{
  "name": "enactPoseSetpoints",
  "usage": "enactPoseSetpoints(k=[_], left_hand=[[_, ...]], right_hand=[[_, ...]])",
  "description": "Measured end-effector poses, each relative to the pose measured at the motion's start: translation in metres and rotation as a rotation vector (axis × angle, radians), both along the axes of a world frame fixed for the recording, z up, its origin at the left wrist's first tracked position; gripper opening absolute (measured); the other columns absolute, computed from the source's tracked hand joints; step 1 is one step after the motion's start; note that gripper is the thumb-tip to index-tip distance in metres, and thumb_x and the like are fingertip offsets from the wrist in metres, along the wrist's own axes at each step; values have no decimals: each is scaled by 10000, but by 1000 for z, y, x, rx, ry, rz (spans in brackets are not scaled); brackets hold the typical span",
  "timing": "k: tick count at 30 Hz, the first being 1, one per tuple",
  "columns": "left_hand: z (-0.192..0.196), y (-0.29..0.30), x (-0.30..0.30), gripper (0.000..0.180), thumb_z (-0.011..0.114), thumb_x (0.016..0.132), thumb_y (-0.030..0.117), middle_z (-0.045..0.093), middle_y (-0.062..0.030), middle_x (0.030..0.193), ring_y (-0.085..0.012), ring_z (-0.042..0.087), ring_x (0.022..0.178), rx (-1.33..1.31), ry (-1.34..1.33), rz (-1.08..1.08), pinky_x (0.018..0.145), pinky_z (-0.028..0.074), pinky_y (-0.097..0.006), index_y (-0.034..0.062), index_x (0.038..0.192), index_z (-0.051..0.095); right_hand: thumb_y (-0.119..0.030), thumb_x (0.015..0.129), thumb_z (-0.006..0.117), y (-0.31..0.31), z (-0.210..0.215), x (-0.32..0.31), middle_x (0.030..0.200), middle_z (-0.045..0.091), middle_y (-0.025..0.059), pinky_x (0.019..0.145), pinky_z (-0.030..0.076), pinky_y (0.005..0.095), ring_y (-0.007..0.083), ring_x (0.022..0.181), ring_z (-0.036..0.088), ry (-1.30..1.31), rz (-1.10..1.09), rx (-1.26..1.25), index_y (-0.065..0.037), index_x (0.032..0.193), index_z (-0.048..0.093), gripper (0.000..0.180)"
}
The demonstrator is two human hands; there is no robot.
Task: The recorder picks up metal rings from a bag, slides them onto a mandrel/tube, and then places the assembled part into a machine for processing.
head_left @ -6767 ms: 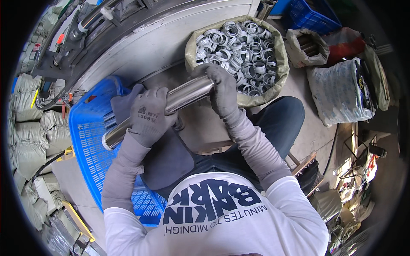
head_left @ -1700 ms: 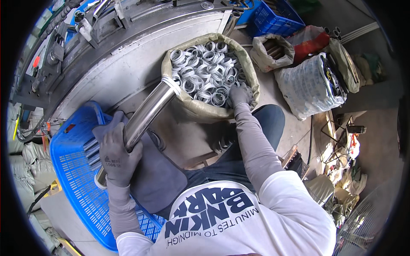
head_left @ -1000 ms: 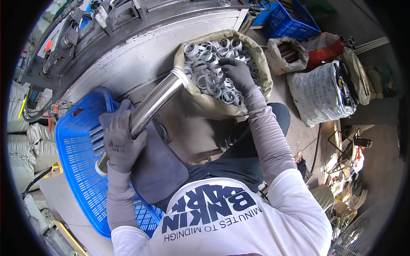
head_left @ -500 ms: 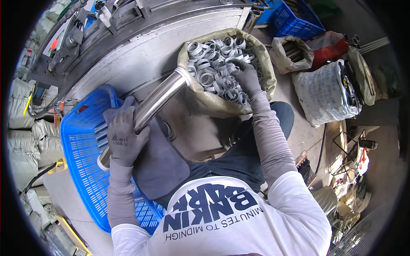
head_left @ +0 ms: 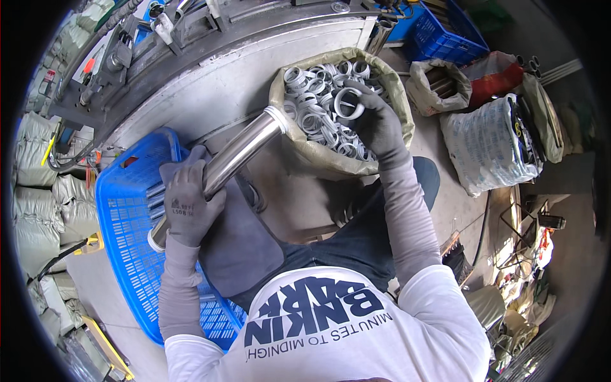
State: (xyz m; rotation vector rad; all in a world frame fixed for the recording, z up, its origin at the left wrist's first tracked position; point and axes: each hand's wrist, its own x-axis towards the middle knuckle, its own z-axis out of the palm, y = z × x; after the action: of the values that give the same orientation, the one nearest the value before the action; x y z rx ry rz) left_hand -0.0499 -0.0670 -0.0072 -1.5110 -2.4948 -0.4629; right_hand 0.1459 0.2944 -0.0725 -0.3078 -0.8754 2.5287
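My left hand (head_left: 192,202), in a grey glove, is wrapped round a shiny metal tube (head_left: 245,146) slanting up to the right. White rings sit at both of the tube's ends, and its upper end is beside the sack's rim. My right hand (head_left: 380,124), gloved too, pinches a white ring (head_left: 348,104) over the open sack (head_left: 324,163). Inside the sack lies a heap of similar white and grey rings (head_left: 310,121). A grey cloth (head_left: 238,245) covers my left thigh beneath the tube.
A blue plastic basket (head_left: 121,248) with metal tubes stands at my left. Beyond the sack runs a pale bench side (head_left: 210,89) under metal machinery. To the right are a white woven sack (head_left: 487,143), a smaller sack of tubes (head_left: 439,86) and a blue crate (head_left: 445,38).
My right hand has lifted a white ring out of the heap and turned it up toward me. The left hand keeps holding the tube in nearly the same place.
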Motion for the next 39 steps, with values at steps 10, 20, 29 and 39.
enactPoseSetpoints(k=[10,20,29,39], left_hand=[[15,13,-11,603,782,719,179,688,-197,1277,-406,653,1107,-137,-124,-79,979,497,-494,23,1273,603],[65,111,-120,546,740,809,226,666,-158,1132,-370,640,1066,74,371,-57,941,494,-513,70,1311,592],[113,238,-262,543,758,886,311,674,-149,1310,-358,641,1246,-98,496,316,1062,487,-517,124,1366,588],[87,264,-319,474,702,947,233,627,-162,1434,-332,594,1366,-319,400,284,1086,501,-525,98,1389,598]], right_hand=[[-242,1090,551,-11,-9,2,1344,670,154,1034,587,399,253,1218,679,45,-135,342,28,1453,538,453],[-199,1034,654,2,-25,27,1269,704,110,952,635,482,278,1156,716,-12,-19,-112,-40,1353,610,359],[-434,1077,561,-6,-3,14,1182,721,178,753,571,350,264,908,700,-103,42,-84,-6,1479,532,588],[-295,964,701,-7,-4,4,1264,703,132,967,608,482,250,1166,690,-183,25,58,17,1465,559,607]])
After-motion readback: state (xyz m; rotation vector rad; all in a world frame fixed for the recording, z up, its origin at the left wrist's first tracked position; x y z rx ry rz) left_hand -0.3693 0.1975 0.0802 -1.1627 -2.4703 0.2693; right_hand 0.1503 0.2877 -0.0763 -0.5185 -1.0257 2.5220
